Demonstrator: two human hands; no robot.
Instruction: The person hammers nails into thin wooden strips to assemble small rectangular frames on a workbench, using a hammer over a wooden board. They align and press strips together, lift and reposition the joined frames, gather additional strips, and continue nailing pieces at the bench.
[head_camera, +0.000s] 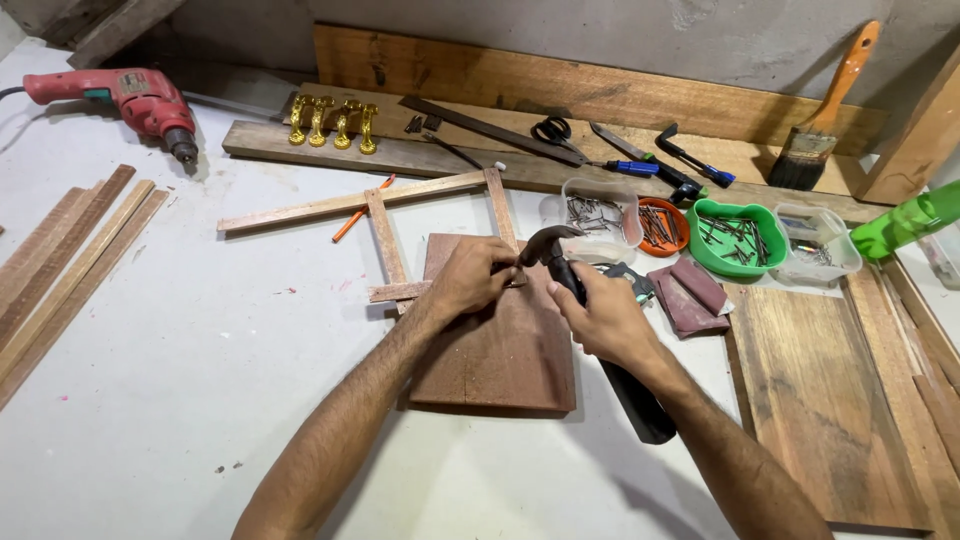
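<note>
**Hammer over a slat frame on the white bench**

White worktable (180, 380): broad bare stretch on the near left; right side crowded.

Reddish-brown flat wooden board (510, 350) lies mid-table, its near edge square to the viewer. Pale thin-slat wooden frame (385, 235) rests partly over the board's far left corner, long rail running off to the left.

Black-handled claw hammer (560, 262): head just above the board's far edge, handle slanting down to the right, its butt past the board's right edge.

Right hand (600, 320) wrapped tight round the hammer handle, high up near the head.

Left hand (470, 278) fingers pinched narrow at the frame where a slat crosses the board, right beside the hammer head. What they pinch is too small to tell.

Beyond: green round plastic bowl of nails (740, 238), orange round dish (662, 225), red electric drill (130, 100) far left, well apart.
</note>
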